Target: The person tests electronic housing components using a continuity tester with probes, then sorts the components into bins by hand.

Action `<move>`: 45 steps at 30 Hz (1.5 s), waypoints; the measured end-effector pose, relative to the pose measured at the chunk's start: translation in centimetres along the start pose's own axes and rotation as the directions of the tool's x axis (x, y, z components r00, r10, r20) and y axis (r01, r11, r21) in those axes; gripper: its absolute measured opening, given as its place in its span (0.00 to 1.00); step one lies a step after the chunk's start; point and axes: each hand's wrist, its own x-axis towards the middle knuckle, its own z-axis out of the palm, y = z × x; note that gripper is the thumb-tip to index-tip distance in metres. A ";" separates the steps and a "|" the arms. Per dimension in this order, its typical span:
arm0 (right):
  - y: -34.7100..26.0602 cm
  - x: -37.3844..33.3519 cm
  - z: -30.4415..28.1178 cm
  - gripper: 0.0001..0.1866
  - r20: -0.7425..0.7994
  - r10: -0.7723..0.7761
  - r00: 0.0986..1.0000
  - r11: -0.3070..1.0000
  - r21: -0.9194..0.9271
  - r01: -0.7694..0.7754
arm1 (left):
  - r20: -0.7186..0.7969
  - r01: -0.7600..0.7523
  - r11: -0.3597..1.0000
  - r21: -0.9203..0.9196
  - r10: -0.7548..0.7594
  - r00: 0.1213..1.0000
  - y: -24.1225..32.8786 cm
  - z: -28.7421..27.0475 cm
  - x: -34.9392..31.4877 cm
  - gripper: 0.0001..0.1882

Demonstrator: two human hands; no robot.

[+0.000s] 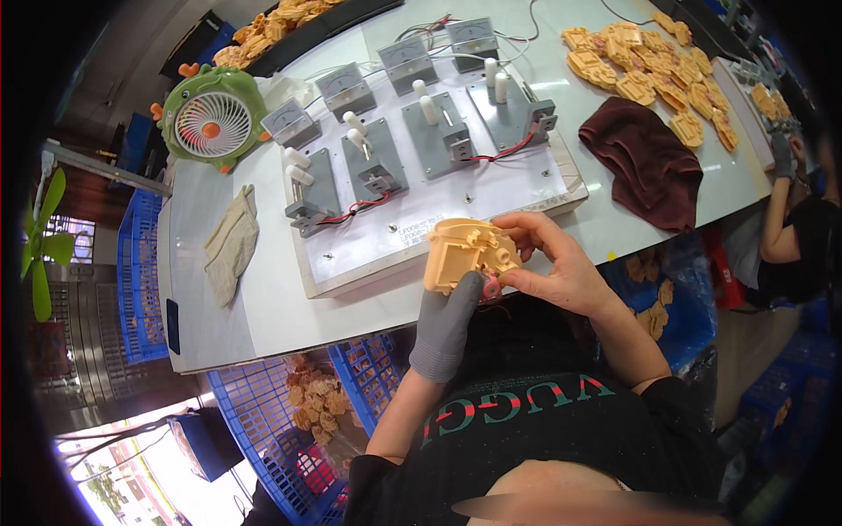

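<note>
Between my two hands is a yellow-orange moulded plastic housing (456, 256), held just in front of the near edge of a test fixture. My left hand (445, 323), in a grey glove, grips its lower side with the thumb up against it. Bare fingers of my right hand (556, 270) close around its right side, thumb and fingertips near a small pink-red part (491, 286) at the housing's lower edge. What that small part is I cannot make out. Beyond the housing stands the white fixture board (368, 254) with grey clamp stations (375, 159), white knobs and red-black wires.
Analog meters (409, 66) line the fixture's back. A green fan (210, 123) and a beige glove (231, 245) lie left; a maroon cloth (640, 162) and piled housings (645, 66) right. Blue crates (263, 430) stand below the table. Another person's gloved hand (781, 156) works far right.
</note>
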 end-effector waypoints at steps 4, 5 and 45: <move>0.5 0.4 0.8 0.34 0.020 0.014 1.000 0.975 0.219 -0.018 | 0.108 -0.029 0.993 0.114 0.017 0.994 1.2 -1.4 -0.8 0.29; 0.6 0.5 1.1 0.33 0.006 0.011 1.000 0.960 0.281 -0.013 | 0.135 -0.050 0.992 0.114 0.035 0.990 1.5 -1.9 -0.9 0.29; 0.9 11.5 9.4 0.18 -0.277 -0.314 0.908 0.949 -0.116 0.293 | 0.192 -0.407 0.328 0.853 0.527 0.828 19.6 -8.9 17.5 0.48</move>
